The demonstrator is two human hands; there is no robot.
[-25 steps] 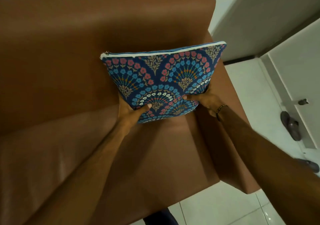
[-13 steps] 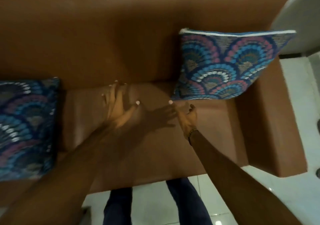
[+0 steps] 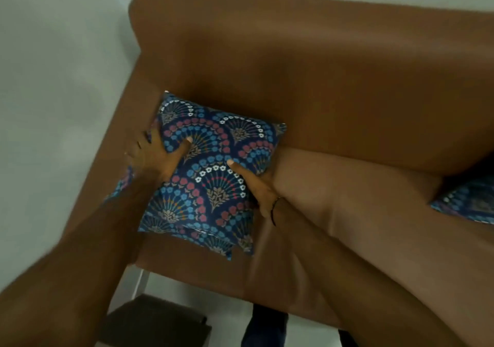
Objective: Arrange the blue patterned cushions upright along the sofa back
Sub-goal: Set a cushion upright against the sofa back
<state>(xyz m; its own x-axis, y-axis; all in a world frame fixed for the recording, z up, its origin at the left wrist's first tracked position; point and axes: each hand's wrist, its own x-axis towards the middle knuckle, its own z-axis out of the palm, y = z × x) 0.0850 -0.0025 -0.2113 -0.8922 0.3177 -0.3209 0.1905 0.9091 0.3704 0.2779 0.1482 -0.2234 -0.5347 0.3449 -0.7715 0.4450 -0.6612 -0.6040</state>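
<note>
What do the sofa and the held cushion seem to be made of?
Sofa: smooth brown leather or leatherette, going by its soft sheen and lack of weave. Blue patterned cushion: matte printed woven fabric, likely cotton, dimpling under both thumbs.

I am in a home, in what looks like a living room. My two hands, the left hand [image 3: 153,157] and the right hand [image 3: 258,186], clasp a blue patterned cushion [image 3: 211,175] on a brown sofa [image 3: 334,100], whose padded back rises just beyond my grip. To the right of my hold, well apart, another cushion [image 3: 467,202] of the same pattern sits on the seat. A plain pale wall [image 3: 53,79] stands to the left of my grip, and pale floor tiles [image 3: 171,285] show below it, beside a dark low box [image 3: 155,322].
</note>
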